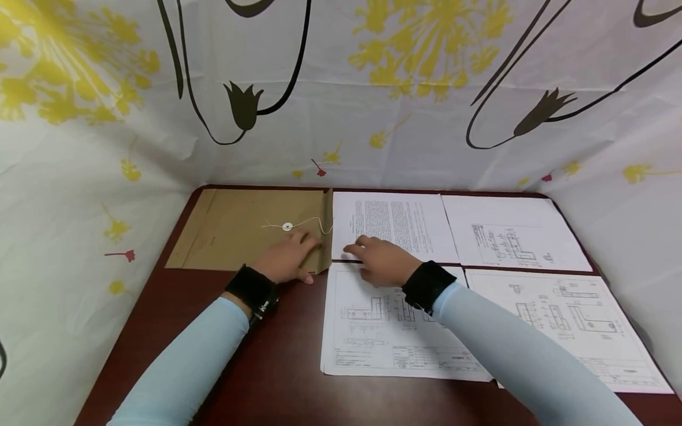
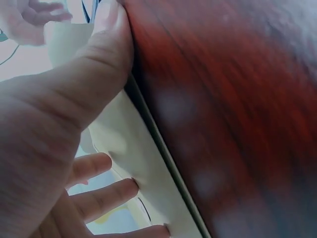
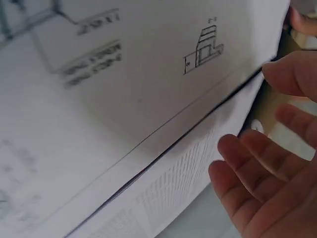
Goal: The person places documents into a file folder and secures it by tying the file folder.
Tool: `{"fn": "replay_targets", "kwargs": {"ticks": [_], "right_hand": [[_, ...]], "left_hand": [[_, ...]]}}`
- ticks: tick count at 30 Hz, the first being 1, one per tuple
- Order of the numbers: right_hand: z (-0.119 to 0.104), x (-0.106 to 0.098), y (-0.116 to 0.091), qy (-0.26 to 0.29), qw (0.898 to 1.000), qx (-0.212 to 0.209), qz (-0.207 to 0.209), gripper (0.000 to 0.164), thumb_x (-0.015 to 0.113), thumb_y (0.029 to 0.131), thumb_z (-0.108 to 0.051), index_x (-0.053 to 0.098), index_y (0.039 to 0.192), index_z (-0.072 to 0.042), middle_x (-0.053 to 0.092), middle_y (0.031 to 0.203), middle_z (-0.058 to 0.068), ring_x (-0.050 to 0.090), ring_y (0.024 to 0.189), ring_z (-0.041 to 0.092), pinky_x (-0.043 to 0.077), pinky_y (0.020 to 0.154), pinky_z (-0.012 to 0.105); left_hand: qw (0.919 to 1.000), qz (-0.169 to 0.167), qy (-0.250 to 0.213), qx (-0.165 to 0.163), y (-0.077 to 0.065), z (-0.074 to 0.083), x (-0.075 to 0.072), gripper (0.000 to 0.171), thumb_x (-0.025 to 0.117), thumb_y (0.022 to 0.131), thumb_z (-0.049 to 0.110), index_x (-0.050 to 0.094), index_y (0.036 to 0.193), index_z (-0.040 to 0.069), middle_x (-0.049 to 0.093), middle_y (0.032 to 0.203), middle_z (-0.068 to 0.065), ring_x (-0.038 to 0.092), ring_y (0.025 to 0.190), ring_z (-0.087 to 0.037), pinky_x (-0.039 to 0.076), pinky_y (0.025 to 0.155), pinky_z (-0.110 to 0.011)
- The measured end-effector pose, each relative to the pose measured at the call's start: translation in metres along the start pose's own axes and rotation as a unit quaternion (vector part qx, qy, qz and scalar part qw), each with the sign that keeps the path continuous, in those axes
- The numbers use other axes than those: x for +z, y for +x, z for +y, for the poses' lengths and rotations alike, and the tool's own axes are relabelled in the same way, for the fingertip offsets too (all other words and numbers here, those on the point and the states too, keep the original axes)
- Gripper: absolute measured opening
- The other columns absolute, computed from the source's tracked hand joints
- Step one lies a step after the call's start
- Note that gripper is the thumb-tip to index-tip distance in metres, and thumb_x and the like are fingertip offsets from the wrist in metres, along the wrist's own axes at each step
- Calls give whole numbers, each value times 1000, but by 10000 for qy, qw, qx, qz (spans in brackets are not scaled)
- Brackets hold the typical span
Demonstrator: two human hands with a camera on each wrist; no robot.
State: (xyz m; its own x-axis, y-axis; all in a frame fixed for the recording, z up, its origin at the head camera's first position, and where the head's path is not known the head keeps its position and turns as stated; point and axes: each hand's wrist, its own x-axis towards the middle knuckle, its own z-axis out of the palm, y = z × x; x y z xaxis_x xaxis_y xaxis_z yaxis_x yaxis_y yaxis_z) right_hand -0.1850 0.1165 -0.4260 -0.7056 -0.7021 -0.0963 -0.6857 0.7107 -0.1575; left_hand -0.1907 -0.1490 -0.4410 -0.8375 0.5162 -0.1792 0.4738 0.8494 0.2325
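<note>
A brown paper document envelope (image 1: 250, 228) with a white button and string (image 1: 288, 226) lies at the back left of the table. My left hand (image 1: 288, 255) rests on its front right part, fingers spread on the paper. In the left wrist view the thumb (image 2: 106, 54) lies along the envelope's edge, by the dark wood. My right hand (image 1: 386, 260) is over the inner edges of a printed text sheet (image 1: 394, 225) and a drawing sheet (image 1: 405, 355). Its fingers (image 3: 237, 183) are loosely bent with nothing between them; whether they touch the paper I cannot tell.
Two more drawing sheets, one at the back right (image 1: 511, 216) and one at the front right (image 1: 602, 349), adjoin the others. All lie on a dark red wooden table (image 1: 288, 378). A flower-patterned white cloth (image 1: 341, 130) encloses the table's back and sides.
</note>
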Motion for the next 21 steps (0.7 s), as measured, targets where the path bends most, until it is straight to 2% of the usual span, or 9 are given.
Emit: {"fn": "replay_targets", "kwargs": {"ticks": [5, 14, 21], "right_hand": [[8, -1, -23, 150, 9989, 442, 77, 43, 69, 91, -27, 62, 131, -13, 63, 110, 2, 57, 92, 15, 51, 86, 34], [29, 7, -57, 87, 9978, 601, 254, 48, 74, 88, -34, 62, 129, -12, 64, 113, 4, 60, 99, 20, 51, 90, 39], [42, 15, -74, 118, 9961, 832, 273, 50, 75, 86, -36, 63, 127, -11, 64, 114, 3, 60, 101, 20, 51, 92, 39]], "left_hand": [[9996, 194, 162, 86, -3, 1, 0, 90, 83, 76, 50, 42, 150, 19, 36, 154, -16, 43, 136, -43, 54, 91, -47], [9978, 495, 436, 116, -10, 6, 1, 93, 83, 77, 49, 39, 151, 13, 40, 150, -18, 48, 132, -41, 52, 97, -48], [9955, 703, 590, 234, -12, 7, 4, 94, 83, 75, 51, 40, 150, 12, 44, 147, -20, 52, 128, -41, 54, 91, -49]]}}
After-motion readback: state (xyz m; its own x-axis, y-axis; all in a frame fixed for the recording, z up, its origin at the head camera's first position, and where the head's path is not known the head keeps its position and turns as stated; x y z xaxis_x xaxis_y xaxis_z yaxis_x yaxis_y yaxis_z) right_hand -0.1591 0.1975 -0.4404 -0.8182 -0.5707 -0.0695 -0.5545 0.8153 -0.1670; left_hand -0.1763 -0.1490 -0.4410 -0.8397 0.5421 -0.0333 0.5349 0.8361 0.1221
